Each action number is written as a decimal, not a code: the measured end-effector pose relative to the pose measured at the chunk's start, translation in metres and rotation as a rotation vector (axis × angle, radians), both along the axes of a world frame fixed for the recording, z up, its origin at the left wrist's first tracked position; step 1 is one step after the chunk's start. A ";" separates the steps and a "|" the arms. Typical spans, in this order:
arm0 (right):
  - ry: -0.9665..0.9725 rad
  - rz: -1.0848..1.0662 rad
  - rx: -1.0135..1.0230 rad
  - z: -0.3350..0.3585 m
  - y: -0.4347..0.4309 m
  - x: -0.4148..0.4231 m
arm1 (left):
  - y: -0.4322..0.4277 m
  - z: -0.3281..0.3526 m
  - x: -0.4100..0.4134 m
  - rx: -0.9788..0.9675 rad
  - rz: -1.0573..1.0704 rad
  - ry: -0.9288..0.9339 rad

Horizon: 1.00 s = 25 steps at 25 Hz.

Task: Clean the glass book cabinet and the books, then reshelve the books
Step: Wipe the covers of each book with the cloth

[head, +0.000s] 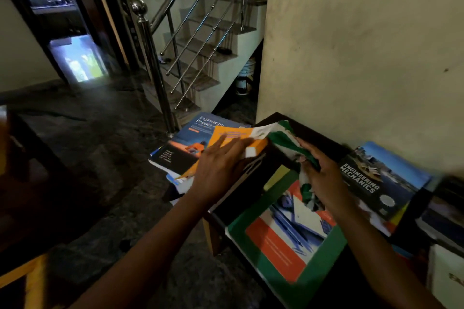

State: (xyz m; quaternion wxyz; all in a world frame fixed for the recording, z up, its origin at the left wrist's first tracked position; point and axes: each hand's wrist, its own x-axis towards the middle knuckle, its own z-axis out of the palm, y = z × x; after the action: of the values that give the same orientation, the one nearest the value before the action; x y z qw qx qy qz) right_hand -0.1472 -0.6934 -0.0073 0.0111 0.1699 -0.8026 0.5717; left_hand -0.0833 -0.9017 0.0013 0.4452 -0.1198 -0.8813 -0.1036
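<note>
Down at the near edge of the head view, I see both hands at a dark bench (313, 130) that stands against a pale wall (364, 45). My left hand (221, 165) lies flat on an orange book (233, 138), its fingers (226, 144) straight and slightly spread, pressing on the cover. That book sits tilted at the bench's left end, overlapping a blue physics book (185, 143) that tops a pile just left of the bench.

My right hand (324, 178) grips a green and white cloth (283, 137), with its fingers (307, 149) curled round the bunched part. The free end of the cloth is draped over the orange book's right edge, and another tail hangs below the hand.

Under the right forearm, a green book (288, 253) with an orange and blue cover picture lies flat on the bench. Just right of that hand, a mechanics book (376, 183) lies face up beside the wall, on top of other books.

Beyond the bench, a staircase (200, 52) with a steel railing (153, 57) climbs away, and a white bucket (247, 75) stands under it. The floor (100, 133) is dark stone.
</note>
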 end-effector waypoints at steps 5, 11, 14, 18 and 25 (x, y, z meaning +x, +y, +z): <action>0.068 -0.216 -0.087 0.022 0.045 -0.010 | 0.055 0.042 -0.044 0.736 -0.048 -0.142; 0.169 -0.431 -0.029 0.015 0.113 -0.034 | 0.146 0.001 -0.163 1.581 -0.085 -0.475; 0.168 -0.513 0.026 0.007 0.153 -0.055 | 0.204 -0.026 -0.208 1.858 -0.023 -0.651; 0.106 -0.584 0.142 -0.002 0.178 -0.075 | 0.250 -0.089 -0.216 2.145 0.112 -0.838; -0.023 -0.475 0.149 -0.026 0.164 -0.088 | 0.246 -0.108 -0.214 2.015 -0.082 -1.088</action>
State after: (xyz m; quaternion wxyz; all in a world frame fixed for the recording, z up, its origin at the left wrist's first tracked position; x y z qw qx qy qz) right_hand -0.2354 -0.5293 -0.0332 0.1235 -0.0299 -0.8600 0.4941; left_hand -0.2970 -0.6560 -0.1066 -0.1052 0.3235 -0.4690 -0.8150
